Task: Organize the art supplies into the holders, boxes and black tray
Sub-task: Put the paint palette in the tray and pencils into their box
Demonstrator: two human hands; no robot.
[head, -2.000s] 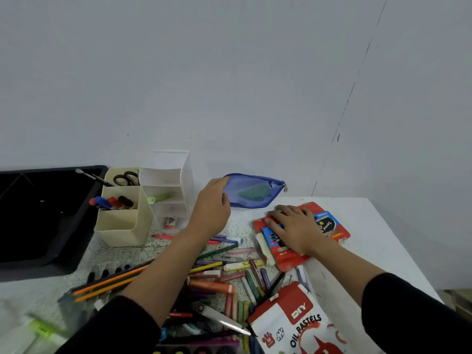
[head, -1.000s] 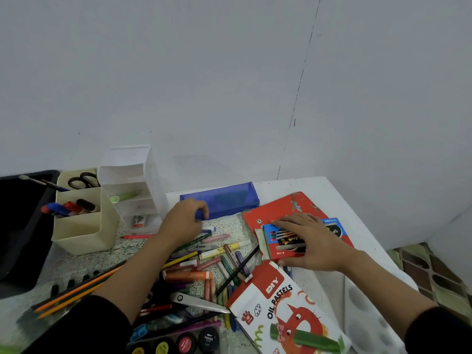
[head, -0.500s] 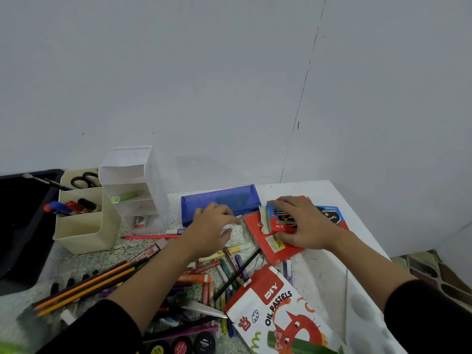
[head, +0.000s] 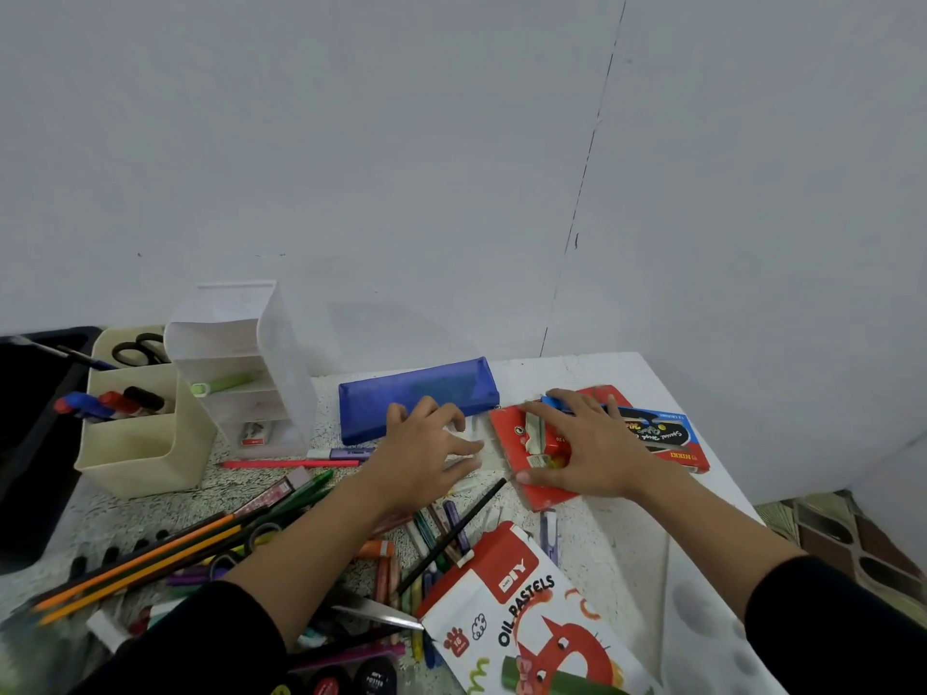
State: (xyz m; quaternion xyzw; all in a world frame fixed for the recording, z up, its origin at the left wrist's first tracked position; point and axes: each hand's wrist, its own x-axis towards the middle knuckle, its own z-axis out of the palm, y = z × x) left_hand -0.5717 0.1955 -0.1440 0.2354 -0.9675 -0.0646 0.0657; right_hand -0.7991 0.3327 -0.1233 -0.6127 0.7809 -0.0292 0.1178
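While the right hand (head: 587,443) lies spread flat on the red crayon box (head: 506,431), fingers straight and pressing rather than gripping, the left hand (head: 426,456) sits just beside it on the table (head: 612,534). Its fingers are loose and apart with nothing clearly held. There's something pale under the fingertips, but I can't make out what.

The red box overlaps a blue-and-black marker box (head: 667,438) near the table's right edge, with the blue pouch (head: 416,393) just behind the left hand. Most of the stuff to sort is unsorted: loose crayons (head: 431,534) are piled between the forearms and the pencils (head: 140,559) are fanned out to the left. The cream holder (head: 135,443) and clear drawer unit (head: 241,373) are back left, and the black tray (head: 30,443) is at the far left edge.

My guess at what could go sideways:

- The red box looks open on top, with bits showing under the palm. Tilt it one-handed and the sticks probably slide out into the mess.
- Sliding that box right could nudge the marker box off the edge, since there's not much table left there.
- A scissor blade (head: 381,614) lies bare next to the left sleeve — reaching back into the pile without looking is asking for a nick.
- The left forearm hangs over the crayons, so a careless sweep rolls them everywhere.
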